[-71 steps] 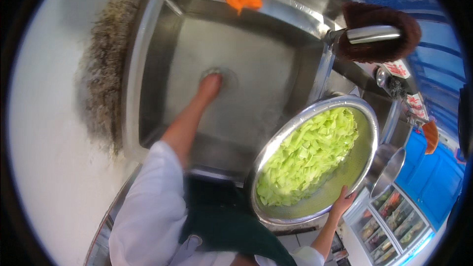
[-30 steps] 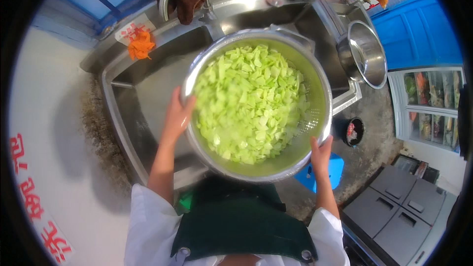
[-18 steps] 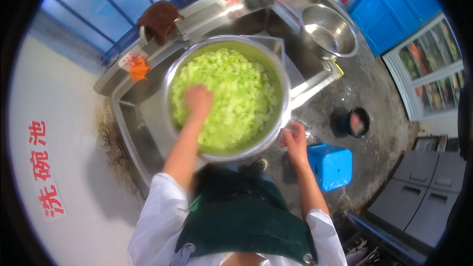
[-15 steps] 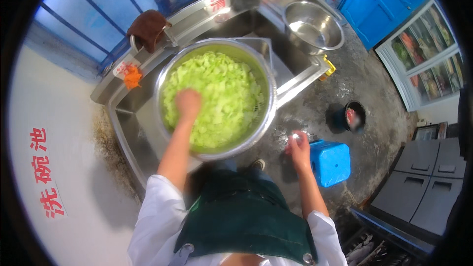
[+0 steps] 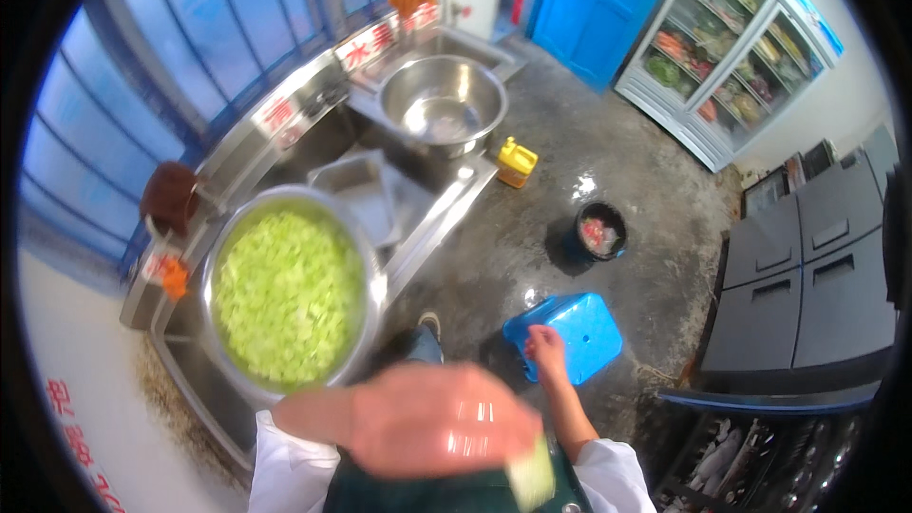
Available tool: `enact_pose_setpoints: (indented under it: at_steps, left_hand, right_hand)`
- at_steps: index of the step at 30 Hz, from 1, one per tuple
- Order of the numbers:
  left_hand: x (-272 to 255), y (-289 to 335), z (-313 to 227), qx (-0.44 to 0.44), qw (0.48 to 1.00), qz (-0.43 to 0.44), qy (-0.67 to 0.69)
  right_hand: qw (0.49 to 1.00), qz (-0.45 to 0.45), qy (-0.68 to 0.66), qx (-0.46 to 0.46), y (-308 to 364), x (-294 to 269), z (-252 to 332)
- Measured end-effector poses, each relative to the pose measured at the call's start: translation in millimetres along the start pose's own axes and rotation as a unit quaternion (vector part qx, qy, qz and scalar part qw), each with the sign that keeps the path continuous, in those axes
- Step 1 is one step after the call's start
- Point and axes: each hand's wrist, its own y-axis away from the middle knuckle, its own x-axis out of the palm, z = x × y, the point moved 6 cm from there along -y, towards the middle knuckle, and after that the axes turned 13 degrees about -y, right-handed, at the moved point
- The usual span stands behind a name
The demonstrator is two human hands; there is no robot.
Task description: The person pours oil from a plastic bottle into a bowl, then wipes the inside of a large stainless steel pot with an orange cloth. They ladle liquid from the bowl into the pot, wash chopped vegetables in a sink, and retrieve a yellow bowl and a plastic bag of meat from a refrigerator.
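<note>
My left hand (image 5: 442,418) is close in front of my apron, large and slightly blurred. Its fingers are closed on a pale green piece of leafy vegetable (image 5: 532,477), which pokes out past the fingertips. My right hand (image 5: 544,350) hangs over the near left side of a blue plastic stool (image 5: 591,332). Its fingers are curled, and whether they hold anything is hidden. At left a big metal basin (image 5: 372,296) rests over the sink, full of chopped light green vegetable (image 5: 290,299).
An empty steel bowl (image 5: 442,104) sits on the far sink, and a steel tray (image 5: 356,192) lies nearer. On the wet floor are a yellow jug (image 5: 516,163) and a black bucket (image 5: 600,231). A glass-door fridge (image 5: 722,47) and grey cabinets (image 5: 807,266) line the right.
My left hand has left the basin and come up toward me with a piece of the vegetable. My right hand now appears over the stool. The view has swung right.
</note>
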Motion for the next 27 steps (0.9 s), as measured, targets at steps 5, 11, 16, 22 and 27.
enact_pose_setpoints:
  at_steps: [5,11,16,22,27]
  left_hand:
    - [19.1,-59.0,44.5,0.090,0.964,-0.209,0.140]
    - [94.0,-142.2,244.6,0.137,0.978,-0.023,-0.156]
    - [220.6,-207.4,419.2,-0.121,0.767,0.507,-0.374]
    - [315.4,-357.0,467.6,0.125,0.825,0.547,0.067]
    - [419.6,-444.5,574.7,-0.038,0.495,0.662,0.562]
  right_hand:
    - [0.996,0.076,0.016,-0.049,-60.6,44.3,51.6]
    - [0.989,0.006,0.122,-0.080,-155.3,-32.3,145.6]
    - [0.959,-0.216,0.180,-0.038,-173.3,-148.7,266.8]
    - [0.996,0.051,-0.021,-0.077,-146.0,-168.8,417.3]
    - [0.960,0.185,-0.188,-0.095,-280.6,-228.3,424.3]
